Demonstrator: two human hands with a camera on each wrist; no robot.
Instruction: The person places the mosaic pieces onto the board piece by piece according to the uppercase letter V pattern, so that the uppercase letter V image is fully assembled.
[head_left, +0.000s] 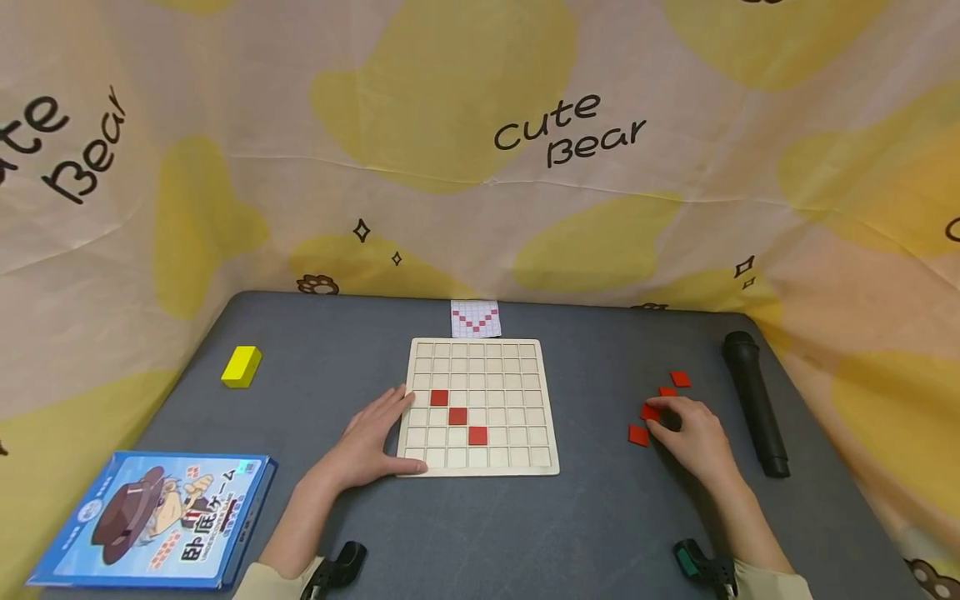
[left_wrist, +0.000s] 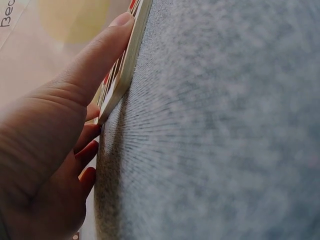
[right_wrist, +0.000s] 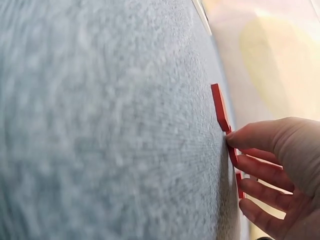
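A pale gridded board (head_left: 495,471) lies mid-table, with three red tiles on it, the middle one (head_left: 457,416) in a diagonal line. My left hand (head_left: 363,437) rests at the board's left side, fingertips along the edge and the straight thumb (left_wrist: 102,57) on the near corner. On the right, my right hand (head_left: 696,439) pinches a red tile (right_wrist: 233,154) between thumb and fingertips, low at the tabletop. Nearer me lies another red tile (head_left: 637,436). Two more, including the farthest tile (head_left: 680,379), lie beyond the pinched one.
Behind the board is a small card (head_left: 476,319) showing a V of red squares. A black microphone (head_left: 756,404) lies right of the tiles. At left are a yellow block (head_left: 242,367) and a blue box (head_left: 157,517). Patterned cloth (head_left: 450,225) hangs around the table.
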